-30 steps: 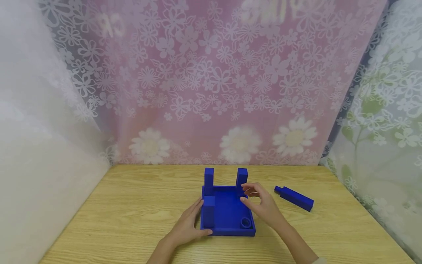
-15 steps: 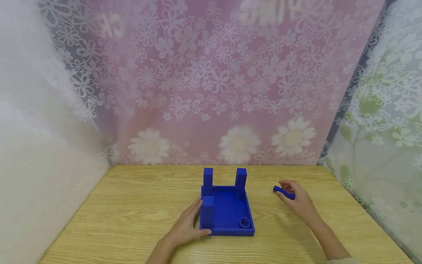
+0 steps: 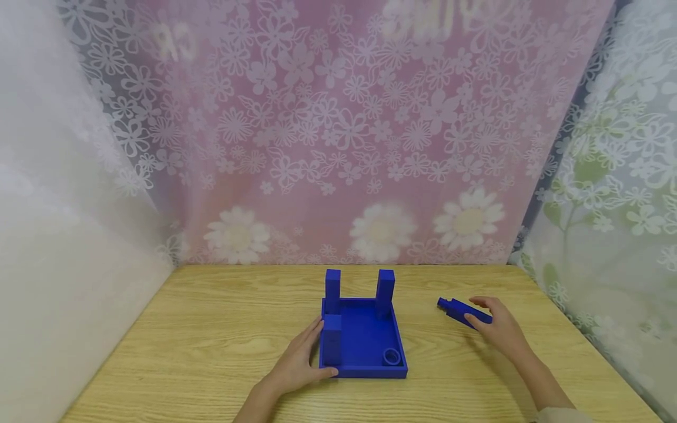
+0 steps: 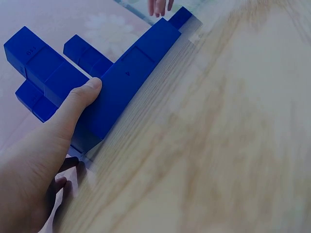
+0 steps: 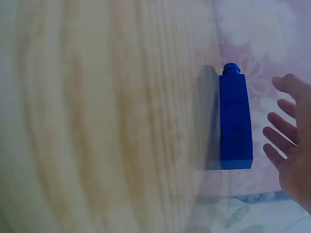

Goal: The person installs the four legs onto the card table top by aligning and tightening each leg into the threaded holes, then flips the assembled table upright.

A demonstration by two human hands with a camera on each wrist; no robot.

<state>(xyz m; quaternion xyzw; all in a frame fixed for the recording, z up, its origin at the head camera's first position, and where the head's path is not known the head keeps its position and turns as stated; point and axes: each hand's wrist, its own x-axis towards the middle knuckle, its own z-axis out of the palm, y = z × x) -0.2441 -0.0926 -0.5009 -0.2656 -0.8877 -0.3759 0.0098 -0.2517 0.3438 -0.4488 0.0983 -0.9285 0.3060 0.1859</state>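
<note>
A shallow blue square tray [image 3: 365, 338] sits on the table in the head view, with three square blue posts standing at its corners, one being the near-left post [image 3: 332, 343]. A round socket [image 3: 385, 356] shows in the near-right corner. My left hand [image 3: 296, 364] grips the tray's near-left corner, thumb on the front wall, fingers along the left side. Further right, a loose blue post [image 3: 457, 311] with a narrow knobbed end lies on the table. Over its near end hovers my right hand [image 3: 502, 332], fingers spread; the right wrist view shows a gap between fingers and post [image 5: 235, 121].
The wood-grain table [image 3: 222, 329] runs back to a pink flowered curtain [image 3: 317, 147]. Pale sheeting [image 3: 69, 235] closes off the left side, and a leaf-patterned curtain [image 3: 613, 235] the right.
My right hand has moved right from the tray's far-right post to the loose post, then shifted toward its near end. My left hand stays at the tray corner.
</note>
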